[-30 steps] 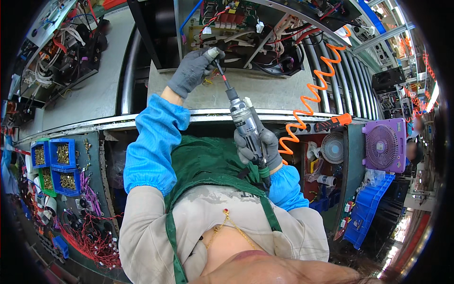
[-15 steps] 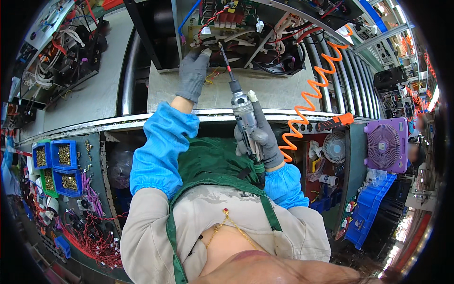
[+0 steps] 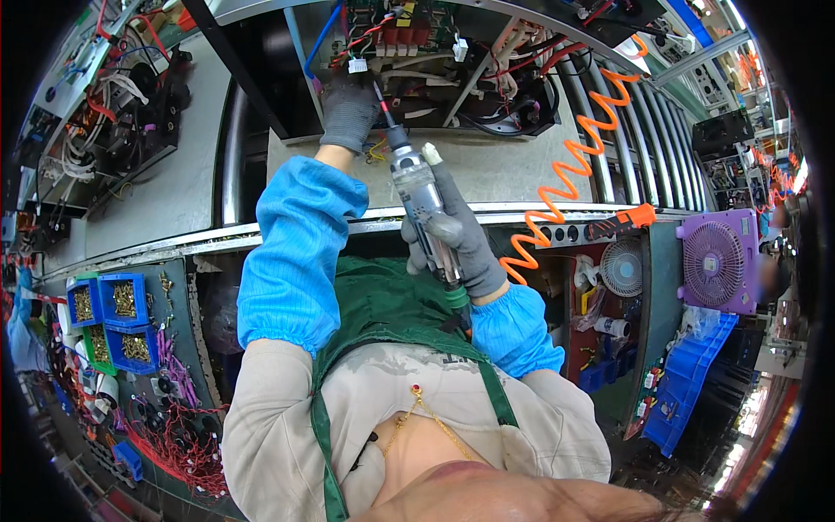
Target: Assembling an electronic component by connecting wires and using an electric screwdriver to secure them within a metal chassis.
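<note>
My right hand [image 3: 459,230], in a grey glove, is wrapped round a pneumatic screwdriver [image 3: 424,193]. Its thin bit points up and left into an open metal chassis [image 3: 487,129] full of wires and circuit boards. Beside the bit, my left hand [image 3: 350,113], gloved too, reaches inside the chassis at its left part. The left fingers are in shadow among the wires, and what they touch is hidden. White connectors [image 3: 357,65] on red and black wires hang just above that hand. The bit's tip lies close to the left fingers.
An orange coiled hose [image 3: 570,178] hangs at the right, near an orange-handled tool [image 3: 622,222]. Metal rollers [image 3: 631,143] run beyond it. Blue bins [image 3: 128,300] of brass-coloured screws stand at the left, above bundled red wires [image 3: 178,444]. A purple fan [image 3: 718,261] stands at the right.
My left hand has gone farther into the chassis, slightly left. The screwdriver in my right hand has shifted left, its bit following. The chassis appears slightly farther left in view.
</note>
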The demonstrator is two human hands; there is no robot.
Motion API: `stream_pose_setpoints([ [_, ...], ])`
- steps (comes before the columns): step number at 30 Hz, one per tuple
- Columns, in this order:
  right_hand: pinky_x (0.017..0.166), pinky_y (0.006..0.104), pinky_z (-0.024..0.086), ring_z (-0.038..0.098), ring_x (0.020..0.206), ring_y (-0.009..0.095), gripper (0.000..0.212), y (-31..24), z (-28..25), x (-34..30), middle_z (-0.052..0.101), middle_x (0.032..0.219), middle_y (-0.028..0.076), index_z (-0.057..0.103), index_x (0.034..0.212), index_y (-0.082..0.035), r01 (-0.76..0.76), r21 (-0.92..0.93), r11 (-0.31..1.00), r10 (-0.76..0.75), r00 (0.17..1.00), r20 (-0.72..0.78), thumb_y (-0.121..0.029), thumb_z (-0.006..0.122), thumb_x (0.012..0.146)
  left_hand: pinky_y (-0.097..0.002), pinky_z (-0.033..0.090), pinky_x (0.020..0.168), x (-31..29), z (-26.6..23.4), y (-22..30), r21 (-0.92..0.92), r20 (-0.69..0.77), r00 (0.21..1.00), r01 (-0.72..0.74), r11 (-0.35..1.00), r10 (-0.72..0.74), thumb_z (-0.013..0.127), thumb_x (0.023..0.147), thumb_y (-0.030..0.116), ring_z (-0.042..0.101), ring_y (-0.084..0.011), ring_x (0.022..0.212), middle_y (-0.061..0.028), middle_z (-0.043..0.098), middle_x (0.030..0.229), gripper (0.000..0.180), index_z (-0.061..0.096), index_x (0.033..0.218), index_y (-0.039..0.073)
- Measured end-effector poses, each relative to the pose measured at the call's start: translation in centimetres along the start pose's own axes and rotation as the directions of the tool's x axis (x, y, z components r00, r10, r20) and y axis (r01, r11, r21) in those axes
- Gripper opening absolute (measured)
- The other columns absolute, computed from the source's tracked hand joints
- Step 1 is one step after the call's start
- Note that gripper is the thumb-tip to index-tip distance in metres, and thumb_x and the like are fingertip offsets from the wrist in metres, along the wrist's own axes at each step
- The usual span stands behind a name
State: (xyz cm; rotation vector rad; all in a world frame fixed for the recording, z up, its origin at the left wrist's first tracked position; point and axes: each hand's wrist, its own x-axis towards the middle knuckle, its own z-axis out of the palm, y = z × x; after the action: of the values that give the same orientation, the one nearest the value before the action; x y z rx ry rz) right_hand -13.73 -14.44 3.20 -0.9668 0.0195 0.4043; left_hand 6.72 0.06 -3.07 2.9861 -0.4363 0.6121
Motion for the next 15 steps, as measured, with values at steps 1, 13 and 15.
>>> stream_pose_setpoints([
  [1, 0.046, 0.0294, 0.053, 0.056, 0.051, 0.017, 0.089, 0.0, 0.0, 0.3, 0.055, 0.08, 0.013, 0.01, 0.149, -0.028, 0.005, 0.007, 1.0, -0.005, 1.0, 0.001, -0.02, 0.058, 0.074, -0.0457, 0.048, 0.069, 0.0, -0.1, 0.0, 0.006, 0.0, 1.0, -0.006, 1.0, 0.006, 0.057, 0.08, 0.024, 0.06, -0.0327, 0.086, -0.0151, 0.064, 0.083, 0.019, 0.067, 0.083, 0.008],
  [13, 0.047, 0.0324, 0.055, 0.057, 0.054, 0.017, 0.099, 0.7, 1.3, 2.0, 0.056, 0.083, 0.012, 0.011, 0.149, -0.029, 0.079, 0.014, 0.997, -0.079, 0.997, 0.006, -0.042, 0.07, 0.07, -0.0435, 0.048, 0.07, -0.1, -0.3, -0.7, 0.067, 0.055, 0.998, -0.02, 0.998, 0.017, 0.055, 0.08, 0.023, 0.063, -0.0324, 0.085, -0.0158, 0.066, 0.085, 0.022, 0.071, 0.083, 0.007],
  [15, 0.047, 0.0321, 0.055, 0.057, 0.056, 0.017, 0.098, 1.2, 1.3, 2.4, 0.056, 0.084, 0.013, 0.011, 0.149, -0.028, 0.105, -0.001, 0.994, -0.105, 0.994, -0.007, -0.041, 0.07, 0.071, -0.0432, 0.047, 0.069, -0.1, -0.2, -0.8, 0.068, 0.028, 1.0, 0.01, 0.998, -0.012, 0.055, 0.08, 0.022, 0.063, -0.0321, 0.084, -0.0155, 0.066, 0.084, 0.022, 0.071, 0.079, 0.007],
])
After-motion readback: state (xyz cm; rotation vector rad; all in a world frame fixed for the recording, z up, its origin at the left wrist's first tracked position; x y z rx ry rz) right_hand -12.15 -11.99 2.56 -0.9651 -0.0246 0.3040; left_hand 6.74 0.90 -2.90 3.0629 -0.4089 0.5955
